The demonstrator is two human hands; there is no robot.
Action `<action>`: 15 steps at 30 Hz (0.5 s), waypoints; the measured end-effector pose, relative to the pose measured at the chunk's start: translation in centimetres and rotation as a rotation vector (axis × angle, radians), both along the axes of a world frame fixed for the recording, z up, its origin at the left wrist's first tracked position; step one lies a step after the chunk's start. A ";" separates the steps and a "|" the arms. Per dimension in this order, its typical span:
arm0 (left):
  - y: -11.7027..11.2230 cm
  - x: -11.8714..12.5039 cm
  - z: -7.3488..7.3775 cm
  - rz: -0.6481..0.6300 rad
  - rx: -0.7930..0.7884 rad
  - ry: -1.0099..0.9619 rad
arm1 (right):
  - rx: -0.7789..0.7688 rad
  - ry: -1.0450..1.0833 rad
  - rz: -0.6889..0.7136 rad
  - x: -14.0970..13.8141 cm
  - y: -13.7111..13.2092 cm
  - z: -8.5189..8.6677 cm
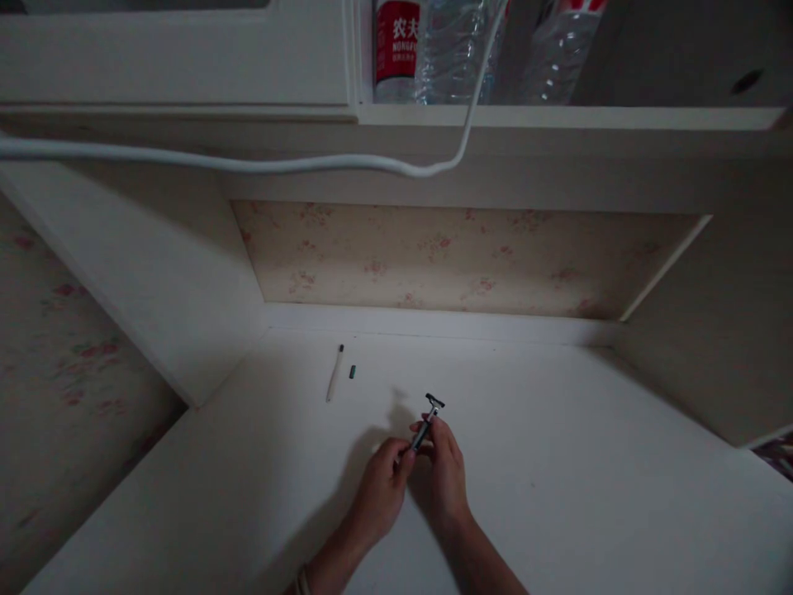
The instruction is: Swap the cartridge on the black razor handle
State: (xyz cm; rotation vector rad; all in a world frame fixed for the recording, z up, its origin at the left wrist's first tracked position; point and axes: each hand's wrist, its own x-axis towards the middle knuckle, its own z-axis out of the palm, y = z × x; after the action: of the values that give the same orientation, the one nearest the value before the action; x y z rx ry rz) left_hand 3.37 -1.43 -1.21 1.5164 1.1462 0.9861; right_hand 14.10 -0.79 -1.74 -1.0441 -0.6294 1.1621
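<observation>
A razor (422, 433) with a dark and silver handle is held above the white tabletop, its head tilted up and to the right. My left hand (385, 479) grips the lower end of the handle between thumb and fingers. Around the upper handle, just below the razor's head, the fingers of my right hand (446, 467) are closed. Farther back and to the left lies a thin white toothbrush (335, 373) with a dark tip. Beside it rests a small dark green piece (353, 372), too small to name.
White side panels (179, 289) and a floral back wall (434, 256) enclose the tabletop (557, 479). Overhead, a shelf holds several water bottles (396, 45). A white cable (278, 165) hangs across in front of the shelf.
</observation>
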 end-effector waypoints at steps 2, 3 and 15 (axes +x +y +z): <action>-0.1 -0.2 0.2 -0.023 0.092 0.079 | -0.023 0.094 -0.004 -0.2 0.0 0.1; -0.1 -0.2 0.3 -0.043 0.127 0.105 | -0.023 0.143 -0.001 -0.2 -0.1 0.2; 2.0 -3.2 1.4 -0.136 -0.311 -0.618 | 0.112 0.159 0.157 -2.2 -2.6 1.9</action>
State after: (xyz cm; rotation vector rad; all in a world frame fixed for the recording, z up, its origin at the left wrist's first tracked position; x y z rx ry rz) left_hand 0.15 0.55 0.20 0.9288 0.7002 1.0275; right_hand 11.92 -3.34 0.19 -0.8094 -0.6514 1.3174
